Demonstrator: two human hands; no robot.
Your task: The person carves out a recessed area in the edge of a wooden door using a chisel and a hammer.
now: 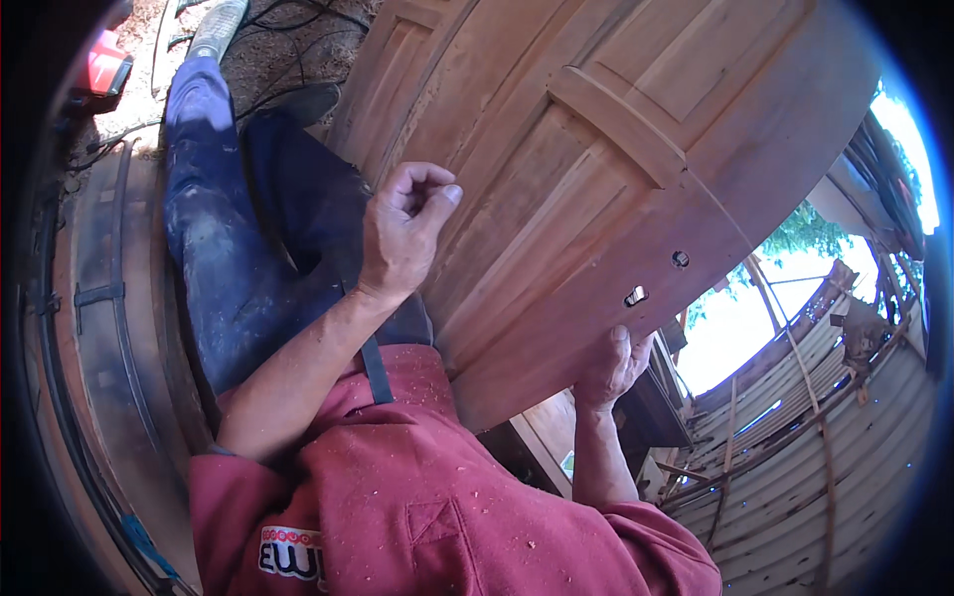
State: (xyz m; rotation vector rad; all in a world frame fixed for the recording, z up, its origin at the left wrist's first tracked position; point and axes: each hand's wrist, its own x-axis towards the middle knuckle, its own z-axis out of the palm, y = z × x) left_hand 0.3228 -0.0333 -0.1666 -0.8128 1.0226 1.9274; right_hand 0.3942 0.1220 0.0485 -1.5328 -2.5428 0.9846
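Note:
A large brown panelled wooden door stands in front of me, on a slant. It has raised mouldings, a round hole and an oblong hole near its right edge. My right hand grips that edge just below the holes, thumb on the face and fingers out of sight behind it. In front of the door's left part I hold up my left hand, with its fingers curled and thumb brought in close to the forefinger. Anything in that pinch is too small or hidden to make out.
Black cables lie on the ground by my feet, near a red tool-like object at the far left. Wooden boards run along my left side. A corrugated sheet wall with thin poles stands to the right.

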